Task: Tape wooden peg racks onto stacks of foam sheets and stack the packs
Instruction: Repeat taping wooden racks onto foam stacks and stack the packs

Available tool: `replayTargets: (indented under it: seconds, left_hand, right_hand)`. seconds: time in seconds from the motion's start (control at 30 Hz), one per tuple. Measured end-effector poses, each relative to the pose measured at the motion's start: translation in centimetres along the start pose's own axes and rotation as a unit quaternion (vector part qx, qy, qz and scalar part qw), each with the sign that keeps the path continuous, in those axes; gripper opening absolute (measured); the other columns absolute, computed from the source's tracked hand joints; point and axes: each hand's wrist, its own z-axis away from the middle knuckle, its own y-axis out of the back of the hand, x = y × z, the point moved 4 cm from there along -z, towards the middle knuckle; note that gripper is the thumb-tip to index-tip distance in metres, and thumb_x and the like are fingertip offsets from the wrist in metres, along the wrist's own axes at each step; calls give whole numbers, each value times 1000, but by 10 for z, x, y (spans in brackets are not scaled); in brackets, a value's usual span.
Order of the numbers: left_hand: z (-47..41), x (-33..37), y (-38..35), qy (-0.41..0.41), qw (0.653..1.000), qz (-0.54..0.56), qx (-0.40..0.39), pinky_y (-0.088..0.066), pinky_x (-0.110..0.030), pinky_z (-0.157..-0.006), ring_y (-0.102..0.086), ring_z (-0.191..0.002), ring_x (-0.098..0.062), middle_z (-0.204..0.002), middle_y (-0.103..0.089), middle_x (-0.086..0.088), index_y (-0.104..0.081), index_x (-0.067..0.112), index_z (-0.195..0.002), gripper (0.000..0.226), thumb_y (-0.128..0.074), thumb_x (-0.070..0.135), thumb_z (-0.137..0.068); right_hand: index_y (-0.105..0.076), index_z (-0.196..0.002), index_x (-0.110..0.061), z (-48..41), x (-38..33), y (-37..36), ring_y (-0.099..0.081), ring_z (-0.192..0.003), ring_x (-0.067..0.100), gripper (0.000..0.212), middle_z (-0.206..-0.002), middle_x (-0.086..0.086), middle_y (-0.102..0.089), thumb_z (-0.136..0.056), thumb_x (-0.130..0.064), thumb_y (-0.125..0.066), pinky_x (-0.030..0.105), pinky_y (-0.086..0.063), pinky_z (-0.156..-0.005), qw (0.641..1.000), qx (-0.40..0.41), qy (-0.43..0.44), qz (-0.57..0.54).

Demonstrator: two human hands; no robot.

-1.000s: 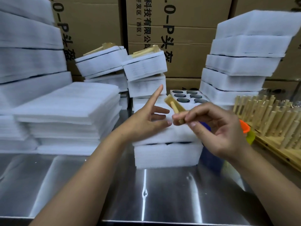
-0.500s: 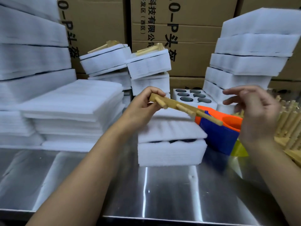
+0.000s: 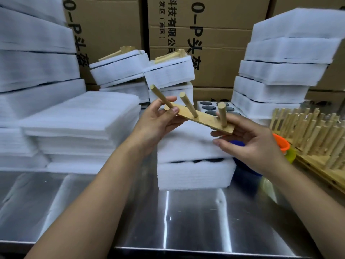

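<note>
Mid-frame, just above the foam stack (image 3: pixel 194 174), the wooden peg rack (image 3: pixel 202 119) hangs in the air, pegs up. The left hand (image 3: pixel 155 124) pinches its left end - thumb on top - while the right hand (image 3: pixel 252 144) cradles the right end from below, fingers nearly straight.

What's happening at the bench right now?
A person holds one wooden peg rack in the air above the metal table. The left hand pinches one end, thumb on top. The right hand supports the other end from below with relaxed fingers. The rack's three pegs point up. Just beneath it sits a foam stack with no rack on it yet. Behind, finished packs already carry racks on top, and spare racks wait at the right.
</note>
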Motion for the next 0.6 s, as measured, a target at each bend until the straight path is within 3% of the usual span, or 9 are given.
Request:
replayTargets:
  seconds: [0.13, 0.27, 0.33, 0.4, 0.5, 0.53, 0.6]
  left_hand:
    - [-1, -2, 2, 1, 999, -36, 24, -54, -25, -82, -70, -88, -15, -88, -73, 0, -52, 16, -116, 23, -55, 10, -94]
    - [-5, -4, 17, 8, 975, -172, 137, -42, -23, -90, -55, -111, -7, -122, -60, 6, -48, 24, -130, 35, -51, 16, -96]
    - [-6, -7, 26, 55, 964, -164, 203, -39, -27, -97, -50, -116, -11, -131, -54, 2, -50, 20, -130, 34, -46, 20, -96]
    - [-5, -12, 29, 124, 956, -136, 230, -39, -30, -95, -50, -106, -15, -120, -57, 0, -53, 20, -119, 27, -45, 31, -95]
    - [1, -19, 24, 204, 952, -108, 203, -45, -33, -91, -59, -93, -19, -94, -62, 1, -57, 18, -94, 31, -45, 46, -93]
    - [3, -22, 22, 216, 952, -107, 189, -48, -36, -92, -63, -95, -22, -98, -65, -2, -60, 17, -96, 36, -46, 49, -90]
    - [5, -24, 19, 230, 951, -110, 175, -48, -45, -96, -62, -105, -29, -120, -62, -8, -59, 14, -119, 55, -49, 55, -84]
  right_hand:
    - [-63, -114, -29, 2, -5, -2, -70, -90, 13, 43, -100, -8, -70, -76, -11, -73, 25, -53, -89, 997, 55, 33, 47]
    - [-61, -120, -20, 4, -4, 2, -66, -82, 7, 50, -95, -12, -69, -77, -2, -76, 12, -49, -83, 965, 131, 62, 220]
    - [-66, -117, -14, 5, -2, 5, -65, -74, 16, 47, -88, 1, -73, -74, 1, -77, 23, -52, -74, 939, 139, 82, 302]
    - [-69, -114, -11, 5, 1, 5, -61, -67, 30, 46, -73, 12, -69, -71, 4, -77, 36, -50, -63, 919, 133, 88, 360]
    - [-73, -107, -12, 1, 4, 1, -52, -63, 30, 44, -63, 10, -64, -67, 5, -77, 32, -41, -60, 916, 95, 86, 380]
    - [-73, -106, -14, 1, 4, 0, -48, -64, 27, 41, -63, 7, -64, -68, 3, -77, 31, -39, -62, 919, 70, 88, 378]
    - [-74, -104, -19, 0, 3, 1, -45, -68, 24, 32, -65, 3, -62, -73, -12, -71, 32, -35, -67, 924, 17, 99, 368]
